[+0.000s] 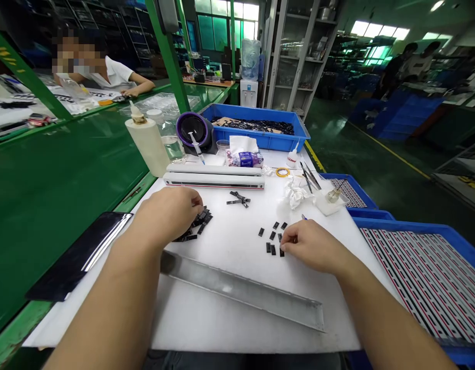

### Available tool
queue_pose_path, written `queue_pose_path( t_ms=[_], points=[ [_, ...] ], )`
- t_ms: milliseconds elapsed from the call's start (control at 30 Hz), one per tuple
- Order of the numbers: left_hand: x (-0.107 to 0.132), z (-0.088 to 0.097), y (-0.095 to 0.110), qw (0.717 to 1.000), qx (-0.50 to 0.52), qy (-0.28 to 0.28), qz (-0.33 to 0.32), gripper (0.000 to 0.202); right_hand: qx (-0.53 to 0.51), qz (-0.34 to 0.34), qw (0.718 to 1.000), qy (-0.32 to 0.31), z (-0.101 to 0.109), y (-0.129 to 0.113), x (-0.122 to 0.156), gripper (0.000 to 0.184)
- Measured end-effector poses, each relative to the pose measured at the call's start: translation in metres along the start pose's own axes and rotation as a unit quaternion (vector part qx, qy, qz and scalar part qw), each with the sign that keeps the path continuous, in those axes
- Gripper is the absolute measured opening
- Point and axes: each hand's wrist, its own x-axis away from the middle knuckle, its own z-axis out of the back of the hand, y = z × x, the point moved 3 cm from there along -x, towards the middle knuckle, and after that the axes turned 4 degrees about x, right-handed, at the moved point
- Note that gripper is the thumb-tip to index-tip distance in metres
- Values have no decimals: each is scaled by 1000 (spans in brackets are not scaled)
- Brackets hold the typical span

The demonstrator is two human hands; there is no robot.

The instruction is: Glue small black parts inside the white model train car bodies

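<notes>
Bare forearms [124,288] come in from the near edge, putting both hands over small, flat black rectangular pieces [273,250] on the smooth white desk [206,318]. These lie loosely apart by the right hand [314,244], probably so each can be reached singly; its thumb and forefinger are narrowed at the nearest ones, though I cannot tell whether one is gripped. The left hand [166,211] bends over a jumbled heap of black strips [202,222], fingers drawn close together; their hold is hidden. A long, shallow grey metallic channel [245,290] lies aslant on the near side of both groups, apparently within easy reach. Beyond are a loose crossed clump of dark strips [243,199] and a long white bar with a black-and-red stripe [214,181], perhaps set back to free the middle.
</notes>
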Motion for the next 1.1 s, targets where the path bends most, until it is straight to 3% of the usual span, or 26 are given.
queue_pose_path(
  t_ms=[133,333,433,600,733,833,933,1100],
  points=[
    [-12,-7,4,999,-23,-23,-25,30,30,-5,999,45,-1,0,-1,22],
    [-28,-19,56,991,-59,-72,-92,25,-57,24,995,84,11,1,2,21],
    [-39,-28,71,987,-85,-93,-102,19,-72,41,990,114,11,1,0,20],
    [-60,-41,76,983,-104,-107,-112,28,-80,67,984,146,10,3,-5,18],
    [-68,-41,76,982,-94,-114,-119,25,-76,89,980,160,9,4,-5,18],
    [-57,-29,82,981,-60,-103,-151,12,-96,89,974,185,9,4,-6,17],
    [-27,-12,96,974,9,-85,-209,17,-168,80,955,232,10,7,-6,19],
    [19,-2,118,918,264,-88,-281,20,-377,127,887,236,11,10,-4,24]
  ],
)
